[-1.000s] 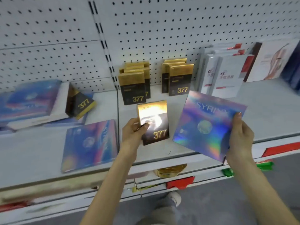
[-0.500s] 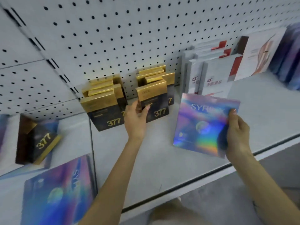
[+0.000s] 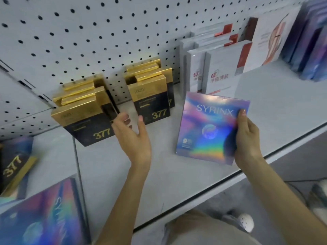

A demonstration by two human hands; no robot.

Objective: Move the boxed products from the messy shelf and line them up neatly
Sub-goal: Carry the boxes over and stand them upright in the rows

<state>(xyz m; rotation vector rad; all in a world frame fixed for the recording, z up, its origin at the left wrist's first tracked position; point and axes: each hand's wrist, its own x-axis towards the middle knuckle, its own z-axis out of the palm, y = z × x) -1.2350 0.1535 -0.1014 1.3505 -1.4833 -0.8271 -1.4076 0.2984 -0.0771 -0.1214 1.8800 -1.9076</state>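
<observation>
Two rows of gold-and-black "377" boxes stand upright against the pegboard: a left row [image 3: 85, 119] and a right row [image 3: 150, 101]. My left hand [image 3: 131, 133] hovers between the two front boxes with fingers relaxed and apart, holding nothing. My right hand [image 3: 247, 138] grips the right edge of a holographic "SYRINX" box [image 3: 207, 128], held upright just above the grey shelf [image 3: 159, 174]. Another "377" box [image 3: 16, 167] lies tilted at the far left, and a second "SYRINX" box [image 3: 40, 218] lies flat at the lower left.
White boxes with red marks [image 3: 219, 71] stand in rows behind the held box. A white box with a face print [image 3: 272, 36] and dark purple boxes [image 3: 311, 41] stand at the far right. A vertical divider [image 3: 77, 167] splits the shelf. The shelf's front edge [image 3: 230, 175] runs diagonally.
My left hand set the "377" box at the front of the right row and let go, drawing back slightly. The right hand brought the "SYRINX" box over the shelf and upright. The view moved closer.
</observation>
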